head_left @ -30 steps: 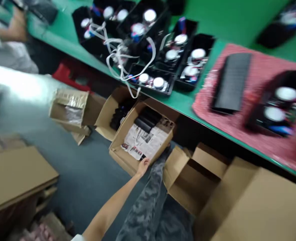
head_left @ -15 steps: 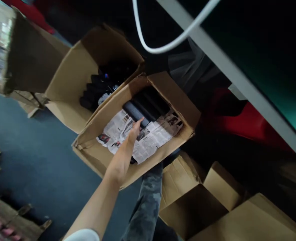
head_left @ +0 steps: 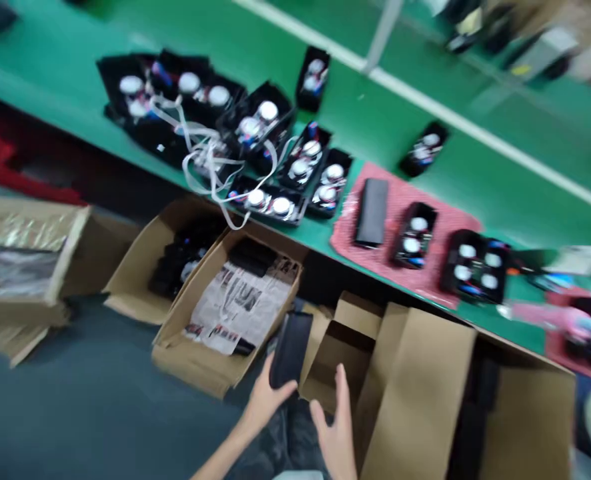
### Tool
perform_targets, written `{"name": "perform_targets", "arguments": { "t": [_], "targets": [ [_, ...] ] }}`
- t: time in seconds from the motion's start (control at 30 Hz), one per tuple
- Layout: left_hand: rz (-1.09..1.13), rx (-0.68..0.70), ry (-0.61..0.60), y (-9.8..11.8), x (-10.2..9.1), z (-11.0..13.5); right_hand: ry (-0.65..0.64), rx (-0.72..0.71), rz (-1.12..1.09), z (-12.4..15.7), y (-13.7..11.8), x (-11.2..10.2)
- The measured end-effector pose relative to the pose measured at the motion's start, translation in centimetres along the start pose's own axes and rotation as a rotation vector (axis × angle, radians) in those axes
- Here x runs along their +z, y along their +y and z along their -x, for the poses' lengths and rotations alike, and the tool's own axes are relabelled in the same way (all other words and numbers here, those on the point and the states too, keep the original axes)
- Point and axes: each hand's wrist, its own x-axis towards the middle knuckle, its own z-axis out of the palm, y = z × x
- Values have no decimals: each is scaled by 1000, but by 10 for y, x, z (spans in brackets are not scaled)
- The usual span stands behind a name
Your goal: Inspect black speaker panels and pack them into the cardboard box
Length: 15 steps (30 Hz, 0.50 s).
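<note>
My left hand [head_left: 264, 399] grips the lower end of a black rectangular housing [head_left: 293, 345], thumb on one side, holding it up in front of the boxes. To its right, my right hand [head_left: 336, 433] is raised with thumb and fingers apart, holding nothing. Just beyond my left hand stands an open cardboard box [head_left: 190, 373] lined with newspaper [head_left: 248, 303]. More black housings [head_left: 253, 256] lie at that box's far end.
Along the green workbench [head_left: 255, 40] lie several black housings with round silvery parts [head_left: 320, 183] and white cables [head_left: 190, 157]. A closed black housing [head_left: 372, 212] rests on pink bubble wrap [head_left: 343, 223]. Other cardboard boxes [head_left: 425, 373] stand below the bench. A blurred pink-sleeved arm [head_left: 540, 313] reaches in at right.
My left hand has come out of the newspaper-lined box with a black housing in it. My right hand has come into view. The view has shifted to show the workbench top.
</note>
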Motion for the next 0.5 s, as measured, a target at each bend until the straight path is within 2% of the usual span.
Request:
{"name": "perform_targets", "arguments": {
  "t": [0.07, 0.13, 0.2, 0.33, 0.4, 0.5],
  "targets": [
    [-170, 127, -220, 17, 27, 61, 113, -41, -104, 16, -25, -6],
    [-268, 249, -447, 41, 50, 106, 226, -98, -212, 35, -51, -30],
    [-245, 292, -679, 71, 73, 139, 322, -168, -261, 62, -76, -70],
    [-150, 322, -1060, 122, 129, 195, 314, -311, -296, 140, -111, -148],
    [-144, 340, -1204, 132, 156, 226, 326, -359, -335, 181, -121, -173],
    [-127, 241, -1338, 135, 185, 275, 405, -400, -418, 235, -117, -195]
  ]
}}
